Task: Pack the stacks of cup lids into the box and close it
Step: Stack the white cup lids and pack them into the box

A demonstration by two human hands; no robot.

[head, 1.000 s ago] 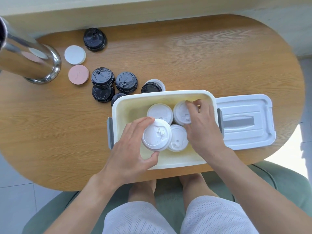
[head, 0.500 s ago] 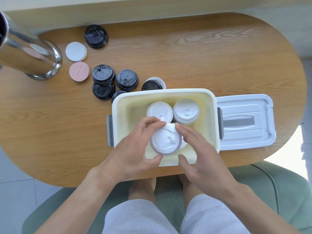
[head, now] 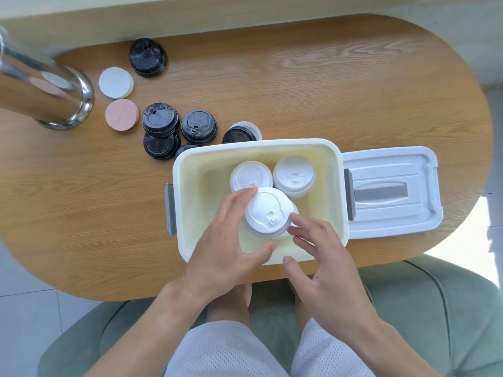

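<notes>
The open white box stands at the table's near edge. Two stacks of white cup lids stand against its far wall, one on the left and one on the right. My left hand grips a third white lid stack over the box's near half, fingers and thumb curled round its rim. My right hand touches that stack's right side with its fingertips. The box's white lid lies flat to the right of the box. Several black lid stacks stand on the table left of and behind the box.
A shiny metal cylinder leans at the far left. A white disc and a pink disc lie beside it. One more black stack sits near the far edge. A green seat is under me.
My left hand carried the white stack rightward over the near half of the box. My right hand left the far right stack and came back to touch the held stack's side.
</notes>
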